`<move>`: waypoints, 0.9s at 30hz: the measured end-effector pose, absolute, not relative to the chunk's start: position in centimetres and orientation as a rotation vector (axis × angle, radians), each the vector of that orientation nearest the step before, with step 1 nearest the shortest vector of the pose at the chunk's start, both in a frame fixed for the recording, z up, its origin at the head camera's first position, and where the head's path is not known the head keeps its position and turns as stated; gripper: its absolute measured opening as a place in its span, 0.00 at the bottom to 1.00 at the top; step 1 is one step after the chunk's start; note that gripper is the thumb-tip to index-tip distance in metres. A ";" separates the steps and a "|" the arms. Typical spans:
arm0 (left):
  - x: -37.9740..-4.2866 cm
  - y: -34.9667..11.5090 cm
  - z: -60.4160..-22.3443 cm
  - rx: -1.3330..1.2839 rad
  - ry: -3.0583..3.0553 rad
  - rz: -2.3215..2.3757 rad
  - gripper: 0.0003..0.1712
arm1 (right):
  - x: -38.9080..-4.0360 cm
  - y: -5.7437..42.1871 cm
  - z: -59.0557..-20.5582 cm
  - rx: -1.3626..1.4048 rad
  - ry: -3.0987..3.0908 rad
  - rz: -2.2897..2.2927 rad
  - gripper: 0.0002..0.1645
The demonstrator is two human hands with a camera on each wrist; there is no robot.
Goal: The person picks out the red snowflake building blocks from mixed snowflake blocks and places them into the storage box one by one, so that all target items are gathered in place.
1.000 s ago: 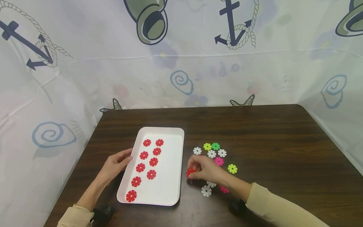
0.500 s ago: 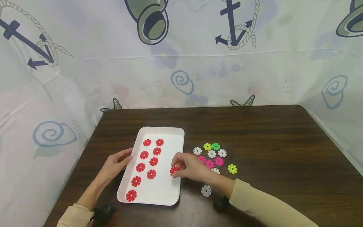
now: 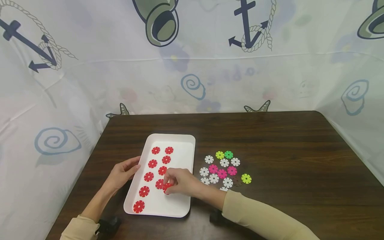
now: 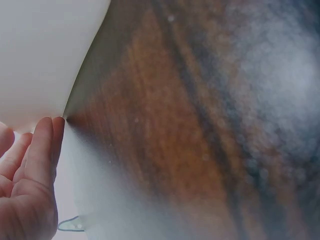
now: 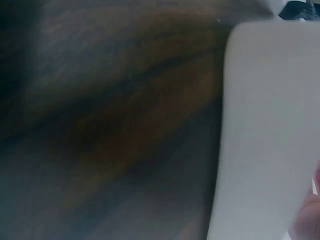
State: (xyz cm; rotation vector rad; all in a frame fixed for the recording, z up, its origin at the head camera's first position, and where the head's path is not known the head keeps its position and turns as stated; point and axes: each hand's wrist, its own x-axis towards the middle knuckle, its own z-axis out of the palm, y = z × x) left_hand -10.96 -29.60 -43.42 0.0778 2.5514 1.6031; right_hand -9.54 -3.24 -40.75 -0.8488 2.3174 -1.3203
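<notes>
My right hand [image 3: 184,183] pinches a red notched disc [image 3: 167,189] between thumb and fingers, over the white tray [image 3: 177,206]. Two loose rows of similar red discs lie in the tray, among them a disc [image 3: 144,191] towards the near left. The held disc overlaps or touches a neighbouring red disc [image 3: 159,184]; which, I cannot tell. At the tray's left rim, my left hand [image 3: 120,176] rests its fingertips and thumb against the edge. Its straight fingers [image 4: 41,150] meet the tray side in the left wrist view. Only a sliver of the right hand [image 5: 306,220] shows in its wrist view.
Right of the tray, several loose discs lie on the dark wooden table [image 3: 288,150]: white [image 3: 227,182], pink [image 3: 222,173], yellow [image 3: 246,178], green [image 3: 229,154] and a brown one [image 3: 237,181]. My right forearm covers part of that area. A patterned cloth [image 3: 192,86] hangs behind.
My right hand has carried the red disc leftwards from the loose discs, across the tray's right rim, to the red discs inside. The left hand and the tray have stayed in place.
</notes>
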 end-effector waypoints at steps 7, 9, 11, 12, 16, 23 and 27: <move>-11.0 -29.6 -43.4 0.070 2.553 1.584 0.30 | -9.1 -5.2 -42.1 -0.886 2.384 -1.184 0.11; -11.0 -29.7 -43.4 0.067 2.551 1.583 0.30 | -8.9 -5.7 -42.4 -0.899 2.390 -1.154 0.11; -10.9 -29.7 -43.4 0.067 2.552 1.582 0.30 | -8.7 -6.0 -42.6 -0.914 2.398 -1.127 0.11; -10.9 -29.7 -43.4 0.066 2.551 1.583 0.30 | -8.7 -6.2 -42.7 -0.918 2.398 -1.118 0.11; -11.0 -29.7 -43.3 0.069 2.545 1.591 0.30 | -8.5 -6.9 -42.7 -0.926 2.409 -1.080 0.11; -11.1 -29.7 -43.3 0.065 2.541 1.584 0.30 | -8.2 -7.9 -42.6 -0.902 2.395 -1.040 0.10; -11.0 -29.8 -43.3 0.059 2.542 1.578 0.30 | -8.0 -8.2 -42.7 -0.903 2.396 -1.016 0.09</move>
